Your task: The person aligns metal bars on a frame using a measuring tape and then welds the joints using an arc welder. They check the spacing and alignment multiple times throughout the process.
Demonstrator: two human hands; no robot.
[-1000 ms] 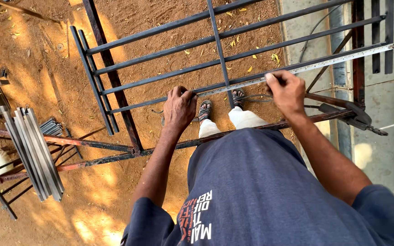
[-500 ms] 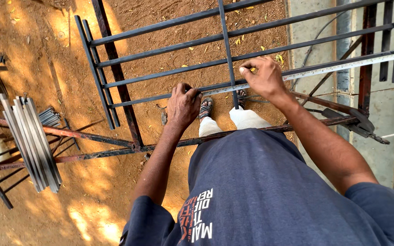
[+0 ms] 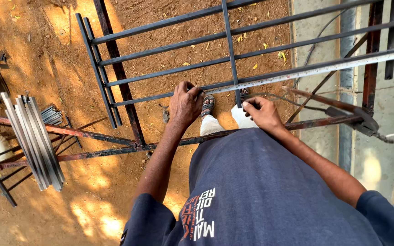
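Steel strip [image 3: 315, 69], long and pale, lies across the dark bars of the metal grille [image 3: 160, 50] before us. Our left hand [image 3: 185, 105] presses its near end down with curled fingers; our right hand [image 3: 263, 114] pinches a cable [image 3: 274, 95] just below it.

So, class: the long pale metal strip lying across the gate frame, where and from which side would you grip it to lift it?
Probably the pale strip is best gripped from above near its middle, with hands spread apart: it is long and thin and lies flat across the dark bars. The left hand already rests at its near end.
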